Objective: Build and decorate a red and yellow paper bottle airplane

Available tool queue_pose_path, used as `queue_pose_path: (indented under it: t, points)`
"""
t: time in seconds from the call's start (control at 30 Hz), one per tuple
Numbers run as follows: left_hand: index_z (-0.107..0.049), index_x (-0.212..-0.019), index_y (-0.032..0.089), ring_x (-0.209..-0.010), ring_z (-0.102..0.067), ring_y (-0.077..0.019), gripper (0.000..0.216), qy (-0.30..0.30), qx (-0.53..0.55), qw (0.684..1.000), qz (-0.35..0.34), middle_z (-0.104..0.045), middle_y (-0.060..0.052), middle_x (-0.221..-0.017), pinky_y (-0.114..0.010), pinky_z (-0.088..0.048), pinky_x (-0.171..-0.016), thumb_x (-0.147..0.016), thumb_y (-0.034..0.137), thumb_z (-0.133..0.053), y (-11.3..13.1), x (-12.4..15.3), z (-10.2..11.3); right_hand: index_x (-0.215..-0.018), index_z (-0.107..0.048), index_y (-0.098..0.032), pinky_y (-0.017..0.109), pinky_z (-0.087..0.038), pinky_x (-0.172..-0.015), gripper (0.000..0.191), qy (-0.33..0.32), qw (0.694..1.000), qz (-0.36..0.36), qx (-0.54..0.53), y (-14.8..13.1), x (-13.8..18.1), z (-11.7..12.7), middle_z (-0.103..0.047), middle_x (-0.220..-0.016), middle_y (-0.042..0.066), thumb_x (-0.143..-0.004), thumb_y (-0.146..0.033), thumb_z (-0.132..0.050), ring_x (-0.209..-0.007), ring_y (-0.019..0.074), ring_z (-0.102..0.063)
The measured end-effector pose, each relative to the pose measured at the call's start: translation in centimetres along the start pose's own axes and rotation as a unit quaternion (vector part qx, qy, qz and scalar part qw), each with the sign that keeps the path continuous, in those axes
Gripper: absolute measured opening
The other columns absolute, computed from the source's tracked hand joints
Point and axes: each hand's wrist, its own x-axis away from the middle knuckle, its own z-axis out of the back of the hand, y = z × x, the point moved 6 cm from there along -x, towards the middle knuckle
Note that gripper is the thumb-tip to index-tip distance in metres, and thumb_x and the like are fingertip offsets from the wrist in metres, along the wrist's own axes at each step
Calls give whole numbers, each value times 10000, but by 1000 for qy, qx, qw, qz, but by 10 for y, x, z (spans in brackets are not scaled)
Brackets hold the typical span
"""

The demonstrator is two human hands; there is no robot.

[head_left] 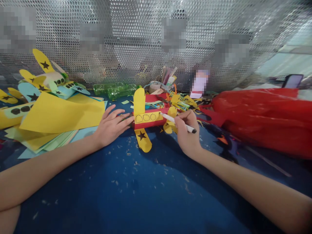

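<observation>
A red paper plane (149,119) with yellow wings lies on the blue table (136,188). A yellow strip on its side carries three drawn outlines. One wing bears a black star. My left hand (110,125) rests flat with fingers spread, its fingertips touching the plane's nose end. My right hand (186,130) is closed around a white marker (177,123), whose tip touches the right end of the yellow strip.
A stack of yellow and pale green paper sheets (60,113) lies at left, with several finished paper planes (46,79) behind it. A red plastic bag (265,113) fills the right. Green bottles (117,89), paper scraps (180,102) and a perforated metal screen stand behind.
</observation>
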Motion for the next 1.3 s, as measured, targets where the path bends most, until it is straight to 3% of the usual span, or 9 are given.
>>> queue_pose_path:
  t: [0.53,0.87,1.3]
  points:
    - [-559,-1285,319,-1128,-580,-223,387,-7,41,999,23,-721,2,-1141,-486,-344,-1113,-904,299,-627,-3,2,-2,-674,-411,-238,259,-288,-436,179,-30,999,-17,-12,3,4,-2,-397,-533,-65,-782,-171,-538,-472,108,-355]
    - [-575,-1253,294,-1112,-587,-213,339,0,28,999,15,-725,8,-1126,-460,-339,-1121,-917,322,-612,-3,1,-2,-605,-400,-240,297,-316,-501,189,-4,1000,5,-1,-3,-2,4,-411,-583,-31,-743,-142,-484,-540,142,-357]
    - [-555,-1282,303,-1127,-577,-215,372,-8,36,999,16,-718,-3,-1136,-467,-331,-1127,-914,310,-613,-3,2,-2,-670,-389,-245,293,-330,-517,174,9,1000,10,6,2,-5,5,-385,-613,-37,-774,-147,-489,-556,140,-334]
